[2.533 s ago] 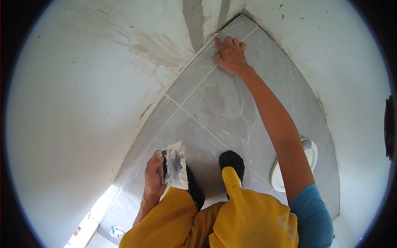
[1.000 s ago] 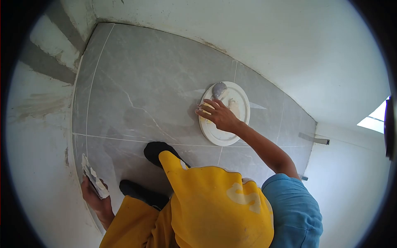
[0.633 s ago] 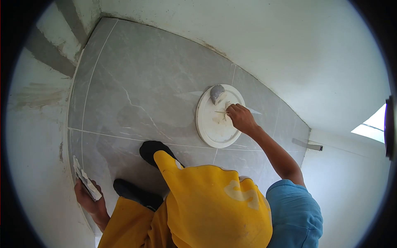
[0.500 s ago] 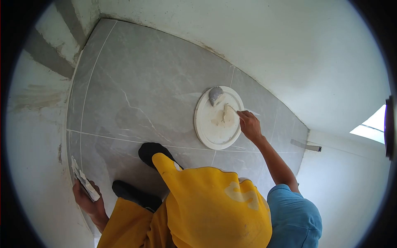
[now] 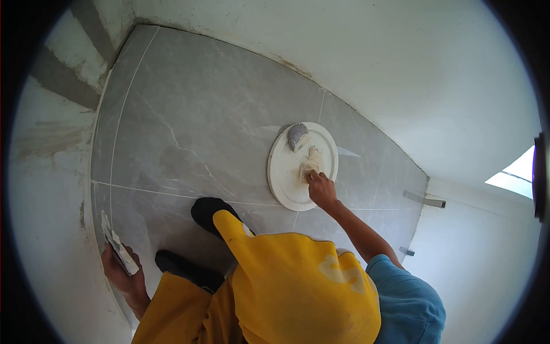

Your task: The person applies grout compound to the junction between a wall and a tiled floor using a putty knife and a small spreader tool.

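My right hand (image 5: 322, 188) is closed on a small putty knife, mostly hidden by the fingers. It works low over a round white lid (image 5: 276, 183) lying on the floor. Beige paste (image 5: 314, 153) is smeared across the middle of the lid, just beyond my fingers. A grey half-round piece (image 5: 297, 136) with pale paste on one side rests near the lid's far rim. At the lower left, beside the wall, my left hand (image 5: 123, 278) is wrapped round a flat trowel (image 5: 119, 246). White paste coats the trowel, which shows nearly edge-on.
Large grey tiles (image 5: 189, 97) with white joints cover the floor. Pale walls (image 5: 401, 69) border it, with grey patches on the left one (image 5: 63, 77). My dark-shod feet (image 5: 211, 213) and yellow apron (image 5: 303, 286) are below the lid. A bracket-like piece (image 5: 433, 203) is at the right wall.
My right hand has moved left and toward me, from the lid's right rim to over its paste-covered middle. My left hand and the trowel have barely shifted.
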A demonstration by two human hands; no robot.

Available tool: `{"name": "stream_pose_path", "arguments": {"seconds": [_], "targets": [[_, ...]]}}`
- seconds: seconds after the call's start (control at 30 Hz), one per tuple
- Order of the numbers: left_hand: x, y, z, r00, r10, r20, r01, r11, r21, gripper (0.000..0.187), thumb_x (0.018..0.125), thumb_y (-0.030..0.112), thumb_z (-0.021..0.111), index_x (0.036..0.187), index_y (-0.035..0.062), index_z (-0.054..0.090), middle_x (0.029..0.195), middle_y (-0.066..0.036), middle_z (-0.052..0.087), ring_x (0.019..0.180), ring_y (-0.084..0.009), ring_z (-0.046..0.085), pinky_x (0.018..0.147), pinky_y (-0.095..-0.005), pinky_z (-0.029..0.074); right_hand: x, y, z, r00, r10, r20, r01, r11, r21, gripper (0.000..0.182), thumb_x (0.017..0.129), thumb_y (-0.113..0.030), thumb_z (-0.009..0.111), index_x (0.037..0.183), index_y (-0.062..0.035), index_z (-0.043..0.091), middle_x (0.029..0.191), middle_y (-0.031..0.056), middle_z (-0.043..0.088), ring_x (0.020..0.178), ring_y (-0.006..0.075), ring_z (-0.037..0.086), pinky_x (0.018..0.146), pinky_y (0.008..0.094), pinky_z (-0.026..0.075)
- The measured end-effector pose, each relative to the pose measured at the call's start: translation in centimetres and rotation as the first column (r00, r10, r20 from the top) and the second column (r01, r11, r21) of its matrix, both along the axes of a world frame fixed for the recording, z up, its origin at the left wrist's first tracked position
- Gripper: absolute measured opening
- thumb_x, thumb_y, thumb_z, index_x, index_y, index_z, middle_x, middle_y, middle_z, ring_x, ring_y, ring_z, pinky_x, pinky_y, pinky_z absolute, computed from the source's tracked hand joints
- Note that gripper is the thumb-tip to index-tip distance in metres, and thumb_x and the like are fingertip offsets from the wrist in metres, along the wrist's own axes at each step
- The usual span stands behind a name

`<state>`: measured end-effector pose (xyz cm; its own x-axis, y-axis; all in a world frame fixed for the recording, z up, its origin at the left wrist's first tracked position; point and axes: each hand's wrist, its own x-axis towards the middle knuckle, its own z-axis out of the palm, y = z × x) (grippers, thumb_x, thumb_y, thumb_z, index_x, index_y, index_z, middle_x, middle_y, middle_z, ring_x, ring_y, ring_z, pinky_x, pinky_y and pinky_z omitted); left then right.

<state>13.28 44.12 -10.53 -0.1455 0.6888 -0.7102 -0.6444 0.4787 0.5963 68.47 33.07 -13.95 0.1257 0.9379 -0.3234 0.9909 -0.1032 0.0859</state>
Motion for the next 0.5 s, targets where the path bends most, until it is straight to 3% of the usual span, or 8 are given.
{"name": "stream_pose_path", "arguments": {"seconds": [0.03,0.1,0.17,0.23,0.3,0.37,0.43,0.5], "targets": [[-0.2,0.1,0.1,0.999,-0.009,0.052,0.008,1.000,0.017,0.016,0.097,0.023,0.051,0.094,0.0086,0.056,0.076,-0.003,0.057,0.058,-0.0129,0.049,0.044,-0.0253,0.038,-0.9,-0.5,-0.3,0.998,0.061,0.005,-0.060,0.993,-0.105,0.030,0.077,-0.002,0.058,0.104,-0.0063,0.070,0.107,0.0090,0.066,0.082,0.0300,0.065,0.068,0.0408,0.056],[-0.4,0.0,0.5,1.000,0.022,-0.016,-0.022,1.000,0.017,0.016,0.098,0.023,0.051,0.093,0.0085,0.056,0.076,-0.003,0.056,0.058,-0.0128,0.048,0.044,-0.0254,0.037,0.1,0.3,1.2,0.997,0.076,-0.017,-0.077,0.989,-0.130,0.028,0.076,-0.003,0.059,0.101,-0.0049,0.070,0.103,0.0093,0.066,0.080,0.0314,0.065,0.068,0.0411,0.056],[-0.6,0.0,0.5,0.997,0.026,-0.073,-0.025,1.000,0.011,0.016,0.098,0.023,0.050,0.093,0.0085,0.056,0.075,-0.003,0.056,0.058,-0.0126,0.048,0.044,-0.0255,0.037,0.6,1.2,2.7,0.989,-0.047,-0.137,0.057,0.996,0.069,0.028,0.074,-0.002,0.059,0.099,-0.0035,0.071,0.097,0.0101,0.064,0.078,0.0317,0.065,0.068,0.0416,0.056],[-1.0,-0.4,0.0,0.999,0.031,0.005,-0.031,0.999,0.043,0.018,0.098,0.024,0.050,0.094,0.0081,0.057,0.075,-0.002,0.056,0.058,-0.0124,0.049,0.044,-0.0255,0.038,0.2,1.7,2.0,0.993,-0.093,-0.066,0.100,0.990,0.100,0.030,0.073,-0.002,0.059,0.101,-0.0034,0.071,0.097,0.0107,0.066,0.080,0.0311,0.067,0.069,0.0408,0.056],[-0.4,-0.5,-0.6,0.999,0.043,0.019,-0.043,0.998,0.036,0.018,0.098,0.025,0.050,0.095,0.0084,0.057,0.076,-0.002,0.057,0.059,-0.0120,0.050,0.044,-0.0255,0.039,-1.4,0.5,0.2,0.999,0.042,0.030,-0.040,0.996,-0.081,0.031,0.074,-0.003,0.059,0.103,-0.0057,0.071,0.103,0.0106,0.068,0.082,0.0296,0.068,0.071,0.0397,0.057],[0.0,-0.4,-0.6,0.998,0.066,0.013,-0.067,0.997,0.029,0.019,0.098,0.025,0.049,0.096,0.0087,0.058,0.076,-0.002,0.057,0.060,-0.0117,0.052,0.044,-0.0254,0.040,-1.6,1.1,1.3,0.997,0.071,-0.008,-0.071,0.990,-0.125,0.030,0.075,-0.003,0.058,0.103,-0.0029,0.070,0.102,0.0127,0.070,0.080,0.0311,0.069,0.071,0.0390,0.056],[1.9,0.9,1.0,0.991,0.130,0.003,-0.129,0.987,-0.095,0.019,0.098,0.026,0.049,0.100,0.0096,0.059,0.078,-0.001,0.059,0.061,-0.0116,0.056,0.045,-0.0253,0.043,-2.5,3.0,4.9,0.969,-0.128,-0.213,0.103,0.986,-0.128,0.029,0.074,-0.002,0.058,0.101,0.0021,0.068,0.095,0.0160,0.069,0.078,0.0358,0.067,0.071,0.0391,0.056],[2.3,1.1,1.1,0.997,-0.015,0.069,0.012,0.999,0.042,0.033,0.097,0.030,0.048,0.117,0.0055,0.059,0.103,-0.004,0.064,0.094,-0.0153,0.062,0.081,-0.0304,0.050,-3.3,4.7,5.7,0.946,-0.151,-0.287,0.125,0.986,-0.107,0.021,0.078,0.000,0.058,0.097,0.0059,0.065,0.087,0.0162,0.070,0.074,0.0305,0.068,0.070,0.0355,0.055]]}}
